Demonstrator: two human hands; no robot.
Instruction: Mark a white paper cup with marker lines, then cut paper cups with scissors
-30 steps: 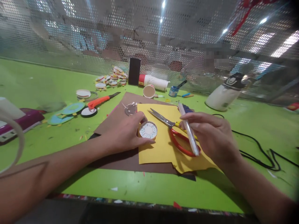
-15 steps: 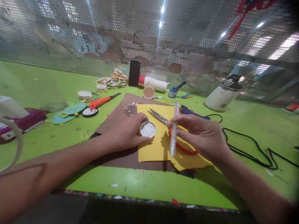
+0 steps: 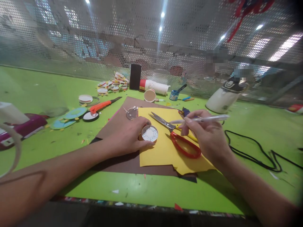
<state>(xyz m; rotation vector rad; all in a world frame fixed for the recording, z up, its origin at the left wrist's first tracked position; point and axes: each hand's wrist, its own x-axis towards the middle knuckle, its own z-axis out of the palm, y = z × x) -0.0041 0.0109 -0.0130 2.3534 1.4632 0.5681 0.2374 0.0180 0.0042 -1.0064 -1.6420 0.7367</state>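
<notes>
My left hand (image 3: 132, 134) grips a small round piece, like a cut paper cup base (image 3: 150, 133), with a dotted, lined pattern on its white face. It sits over the left part of a yellow sheet (image 3: 153, 156). Held in my right hand (image 3: 208, 132) is a clear, whitish pen (image 3: 208, 118), lying nearly level, one end pointing left toward the round piece but apart from it. Red-handled scissors (image 3: 186, 146) lie on the yellow sheet between my hands, blades partly apart. Under the yellow sheet is a brown sheet (image 3: 113, 160).
An orange cutter (image 3: 101, 105), blue discs (image 3: 75, 113) and a purple device (image 3: 28, 126) lie left. Behind stand a phone (image 3: 135, 77), stacked paper cups (image 3: 157, 87), small decorated rounds (image 3: 115, 82) and a blue jar (image 3: 174, 95). A white kettle-like container (image 3: 221, 99) and black cord (image 3: 251, 157) are right.
The pen in my right hand has turned from upright to nearly level, one end now pointing left. My left hand still keeps the round piece in about the same place.
</notes>
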